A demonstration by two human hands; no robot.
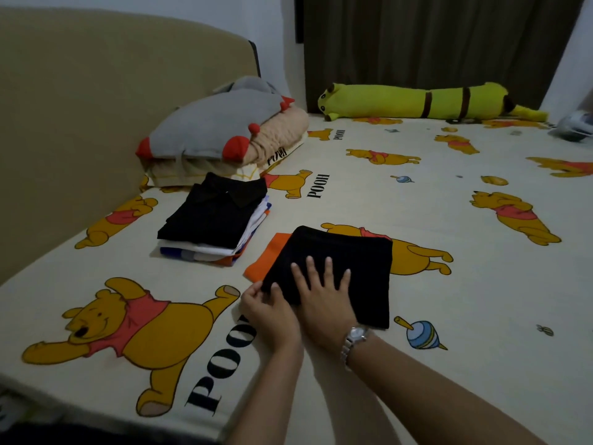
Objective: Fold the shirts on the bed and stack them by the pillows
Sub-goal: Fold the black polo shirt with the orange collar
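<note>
A: Start at our hands. What are they doing?

B: Our right hand (324, 293), the one with the wristwatch (354, 340), lies flat with fingers spread on the folded black shirt (346, 268), pressing it down. Our left hand (268, 308) pinches the shirt's near left corner between thumb and fingers.

A: And under the black one?

B: An orange garment (264, 261) shows at its left edge, lying beneath it on the bed sheet (449, 316). We cannot tell whether it is a separate shirt or part of the same piece.

A: Where is the rest?

B: The stack of folded shirts (215, 226) sits just beyond and to the left, a black collared one on top, right next to the pillows (221, 133) by the headboard (96, 107). A long yellow plush toy (417, 101) lies along the far edge.

A: So which step are we on?

B: Finishing the fold, we judge: smoothing and squaring the corner. Next we need both hands under the bundle so it keeps its shape, then a short lift leftward onto the stack, edges lined up.
</note>
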